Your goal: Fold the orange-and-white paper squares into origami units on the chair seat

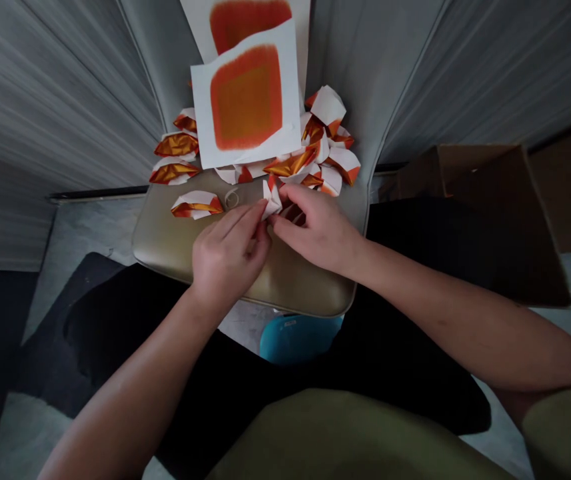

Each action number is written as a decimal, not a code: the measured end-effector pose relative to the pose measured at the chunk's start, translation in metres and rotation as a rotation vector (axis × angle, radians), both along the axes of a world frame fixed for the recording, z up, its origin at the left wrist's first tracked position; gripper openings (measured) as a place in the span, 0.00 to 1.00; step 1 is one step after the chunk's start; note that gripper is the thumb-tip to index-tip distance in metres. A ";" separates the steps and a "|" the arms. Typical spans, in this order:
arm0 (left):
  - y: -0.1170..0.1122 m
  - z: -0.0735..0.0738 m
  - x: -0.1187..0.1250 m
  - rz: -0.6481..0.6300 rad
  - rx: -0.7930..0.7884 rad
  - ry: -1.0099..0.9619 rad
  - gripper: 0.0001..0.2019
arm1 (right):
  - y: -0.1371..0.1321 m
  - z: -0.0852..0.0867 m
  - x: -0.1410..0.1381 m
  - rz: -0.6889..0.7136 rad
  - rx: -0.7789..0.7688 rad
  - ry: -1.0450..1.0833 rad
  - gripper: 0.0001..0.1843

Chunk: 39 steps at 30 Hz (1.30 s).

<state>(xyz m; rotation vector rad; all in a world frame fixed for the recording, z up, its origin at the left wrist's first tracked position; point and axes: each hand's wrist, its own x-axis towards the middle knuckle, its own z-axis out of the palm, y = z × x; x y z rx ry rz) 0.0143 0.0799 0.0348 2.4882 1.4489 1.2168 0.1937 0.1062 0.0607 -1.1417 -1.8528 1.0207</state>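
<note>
My left hand (230, 257) and my right hand (315, 227) meet over a beige padded seat (285, 287), pinching a small folded white paper piece (271, 200) between their fingertips. Its lower end is hidden by my fingers. Left of my hands lies a folded white-and-gold origami unit (196, 205), with a small clear loop (232, 197) beside it. Several similar units (315, 157) are heaped along the seat's far edge. A white sheet with an orange square (246, 97) rests on top of them, and another sheet (250, 20) stands behind it.
A dark cloth (265, 373) covers my lap below the seat, and a teal plastic container (298, 339) sits under the seat's near edge. A brown cardboard box (485, 213) stands at the right. Grey curtains (50, 113) hang behind.
</note>
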 end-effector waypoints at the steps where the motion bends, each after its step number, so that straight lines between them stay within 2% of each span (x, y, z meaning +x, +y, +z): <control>1: 0.000 -0.002 0.000 0.018 0.013 0.018 0.17 | 0.000 -0.001 -0.001 -0.005 0.027 -0.026 0.08; 6: -0.001 -0.007 0.001 0.113 0.045 0.127 0.25 | 0.001 -0.003 -0.003 -0.028 0.120 -0.109 0.06; 11: 0.005 -0.007 0.009 0.136 0.076 0.161 0.33 | -0.001 -0.008 -0.009 -0.052 0.133 -0.141 0.05; 14: 0.009 -0.007 0.010 0.146 0.058 0.108 0.29 | -0.001 -0.008 -0.015 -0.074 0.148 -0.173 0.04; 19: 0.015 -0.001 0.005 0.129 -0.009 0.003 0.20 | 0.004 -0.008 -0.023 -0.120 0.171 -0.189 0.10; 22: 0.018 0.001 0.001 0.116 -0.043 -0.048 0.18 | 0.007 -0.009 -0.028 -0.114 0.147 -0.199 0.10; 30: 0.020 -0.001 0.002 0.108 -0.037 -0.100 0.17 | 0.008 -0.020 -0.041 -0.089 0.006 -0.047 0.12; 35: 0.021 -0.001 0.003 0.123 -0.003 -0.103 0.18 | 0.012 -0.025 -0.043 -0.129 0.076 -0.038 0.14; 39: 0.022 -0.002 0.000 0.124 -0.001 -0.085 0.17 | 0.015 -0.025 -0.041 -0.192 0.106 -0.111 0.14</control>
